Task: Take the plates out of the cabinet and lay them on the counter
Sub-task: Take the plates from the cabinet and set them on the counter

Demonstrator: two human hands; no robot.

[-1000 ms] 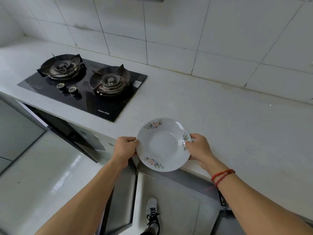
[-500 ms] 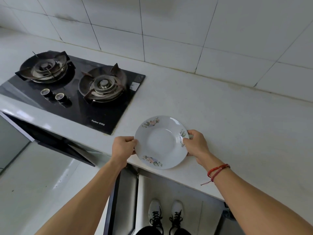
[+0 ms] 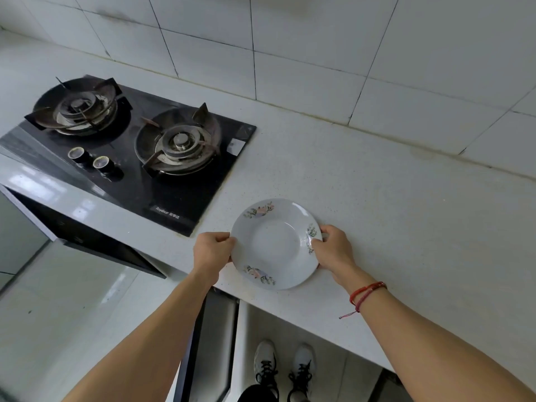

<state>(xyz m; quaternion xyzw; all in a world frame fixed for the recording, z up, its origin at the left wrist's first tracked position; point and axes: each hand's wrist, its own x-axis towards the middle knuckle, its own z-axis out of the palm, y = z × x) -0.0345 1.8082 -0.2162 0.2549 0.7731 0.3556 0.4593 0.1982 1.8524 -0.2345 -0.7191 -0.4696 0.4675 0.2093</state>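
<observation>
Both hands point(image 3: 213, 252) point(image 3: 333, 250) gripping plate point(image 3: 274, 243) edges, over counter point(image 3: 377, 198)

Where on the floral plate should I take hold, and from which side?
Take the plate by its wide flat rim at two opposite points, left and right, where the left hand and right hand pinch it. It sits face up, low over the counter near the front edge, so come in from the front. The smooth sunken middle offers nothing to pinch.

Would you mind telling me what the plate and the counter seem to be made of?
The plate looks like glazed ceramic: glossy white, printed flowers, a highlight on its rim. The counter is probably stone or composite: pale, finely speckled, matte.
</observation>
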